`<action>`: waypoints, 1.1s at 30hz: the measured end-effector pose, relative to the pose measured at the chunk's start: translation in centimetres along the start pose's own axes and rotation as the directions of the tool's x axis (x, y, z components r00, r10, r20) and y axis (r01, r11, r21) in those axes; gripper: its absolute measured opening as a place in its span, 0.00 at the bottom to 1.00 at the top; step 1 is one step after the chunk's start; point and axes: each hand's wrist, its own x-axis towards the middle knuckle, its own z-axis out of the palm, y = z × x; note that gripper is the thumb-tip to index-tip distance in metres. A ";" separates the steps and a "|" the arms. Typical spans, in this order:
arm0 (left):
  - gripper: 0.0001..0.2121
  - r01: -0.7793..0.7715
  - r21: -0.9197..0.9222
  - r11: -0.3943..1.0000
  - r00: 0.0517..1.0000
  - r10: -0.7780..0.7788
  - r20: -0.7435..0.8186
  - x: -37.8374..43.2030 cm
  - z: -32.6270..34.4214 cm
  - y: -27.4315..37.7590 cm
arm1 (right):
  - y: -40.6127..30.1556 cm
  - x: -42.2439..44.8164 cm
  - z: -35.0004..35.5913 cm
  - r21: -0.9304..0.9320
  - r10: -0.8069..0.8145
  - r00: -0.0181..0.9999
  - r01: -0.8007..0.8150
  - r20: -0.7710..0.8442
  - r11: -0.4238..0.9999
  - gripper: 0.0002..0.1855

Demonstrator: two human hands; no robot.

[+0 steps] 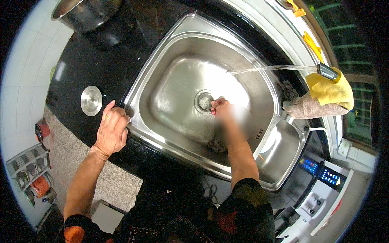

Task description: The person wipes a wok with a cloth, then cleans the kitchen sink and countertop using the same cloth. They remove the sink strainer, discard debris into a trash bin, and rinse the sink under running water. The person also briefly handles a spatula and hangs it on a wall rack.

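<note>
My left hand [112,130] rests on the black countertop at the near left corner of the stainless steel sink [173,91], its fingers by the rim and nothing seen in it. A round metal lid [91,100] lies on the counter beyond its fingertips. Inside the large basin, my right hand [220,105] is at the right edge of the drain [205,101], fingers curled. Whether they hold something is hidden, and a blurred patch covers the wrist. Running water [273,68] pours from the faucet spout [327,72] into the basin.
A scouring pad [217,145] lies in the basin near my right forearm; another [290,89] sits behind the sink. Cloths, one yellow [331,88], drape the faucet. A smaller basin [282,152] adjoins on the right. A large metal pot [88,15] stands at the far left.
</note>
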 end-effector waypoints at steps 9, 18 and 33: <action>0.14 0.003 0.008 1.000 1.000 -0.003 0.026 0.0 0.1 -0.2 | 9.3 -4.6 -3.0 -0.892 -0.132 0.897 0.436 0.421 0.120 0.19; 0.12 0.005 0.009 1.000 0.999 -0.005 0.033 0.2 0.1 0.0 | 6.7 -4.3 4.7 -0.384 -0.573 0.317 0.923 0.756 0.003 0.18; 0.12 0.017 0.011 1.000 0.997 -0.018 0.081 -0.1 0.4 -0.2 | 1.8 9.5 -0.9 -0.830 -0.766 0.637 0.382 -0.081 0.406 0.21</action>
